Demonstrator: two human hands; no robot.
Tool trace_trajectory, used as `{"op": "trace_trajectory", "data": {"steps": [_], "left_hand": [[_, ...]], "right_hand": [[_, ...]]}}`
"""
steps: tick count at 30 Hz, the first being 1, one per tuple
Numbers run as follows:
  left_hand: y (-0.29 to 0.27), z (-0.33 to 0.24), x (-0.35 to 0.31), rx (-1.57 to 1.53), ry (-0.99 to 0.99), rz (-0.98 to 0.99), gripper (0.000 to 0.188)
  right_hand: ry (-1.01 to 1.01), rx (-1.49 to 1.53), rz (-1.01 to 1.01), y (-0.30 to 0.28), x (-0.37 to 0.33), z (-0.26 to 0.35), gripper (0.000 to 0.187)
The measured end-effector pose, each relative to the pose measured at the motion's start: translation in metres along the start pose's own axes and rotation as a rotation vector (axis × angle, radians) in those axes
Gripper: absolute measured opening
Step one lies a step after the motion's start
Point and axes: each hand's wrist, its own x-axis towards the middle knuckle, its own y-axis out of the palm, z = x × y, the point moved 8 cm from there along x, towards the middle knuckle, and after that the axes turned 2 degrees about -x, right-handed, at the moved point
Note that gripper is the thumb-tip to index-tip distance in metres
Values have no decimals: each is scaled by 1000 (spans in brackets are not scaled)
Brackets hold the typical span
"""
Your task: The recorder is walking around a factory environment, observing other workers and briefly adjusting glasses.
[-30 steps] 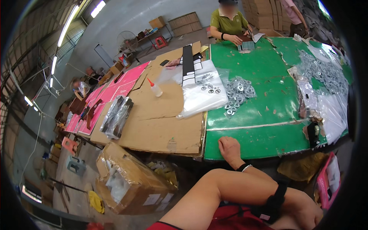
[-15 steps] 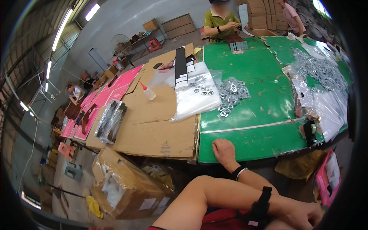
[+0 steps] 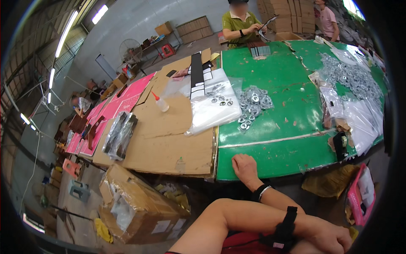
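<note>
- The right hand rests near the near-left corner of the green-topped table, fingers curled and pressed together, gripping nothing that shows.
- The left hand is crossed to the right, below the table's near edge, its back upward; I cannot tell whether it pinches anything.
- Farther in, along the table's left edge, lies the untouched pile of silvery metal rings in clear plastic, the nearest loose goods to the right hand.
- A black tape dispenser stands by the near-right corner.
- At the far edge, a co-worker in a green shirt now holds a thin strip above a dark stack with pale ends, having just reached down to it.
- Both own hands keep their places; handling seems paused on this side.
</note>
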Motion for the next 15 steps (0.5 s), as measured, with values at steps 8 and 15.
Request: {"op": "trace_trajectory", "data": {"steps": [8,15], "left_hand": [[-6,-9,-4,148,138,33,32],[-15,-4,-25,244,96,-80,29]], "right_hand": [[3,28,-9,1,1,1,7],[8,34,-20,-12,7,8,7]]}}
